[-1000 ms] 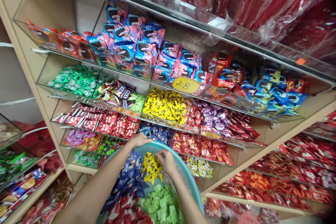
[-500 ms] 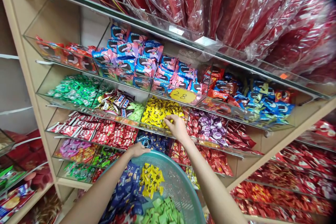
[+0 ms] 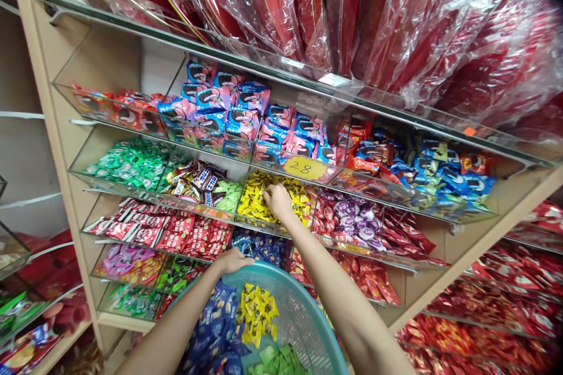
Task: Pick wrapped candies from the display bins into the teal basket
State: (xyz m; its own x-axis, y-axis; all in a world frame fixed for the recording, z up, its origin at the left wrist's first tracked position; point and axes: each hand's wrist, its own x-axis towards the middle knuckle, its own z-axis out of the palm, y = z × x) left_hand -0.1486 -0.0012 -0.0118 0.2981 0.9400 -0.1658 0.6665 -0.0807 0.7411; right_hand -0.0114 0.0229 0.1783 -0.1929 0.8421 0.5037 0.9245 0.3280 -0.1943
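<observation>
My left hand is closed over the far rim of a green plastic basket. Inside the basket lie dark blue wrapped candies, a pile of yellow wrapped candies and light green wrapped candies. My right hand reaches into a clear shelf bin full of yellow wrapped candies. Its fingers are curled together down at the candies; whatever is between the fingertips is hidden.
Clear bins hold purple candies to the right and chocolate bars and green candies to the left. A yellow tag reading 28 hangs above. Plastic-wrapped red packages fill the top shelf.
My right hand has moved left and slightly up, deeper into the yellow candies, and its fingers have curled in. The left hand stays on the basket rim. The view has shifted slightly.
</observation>
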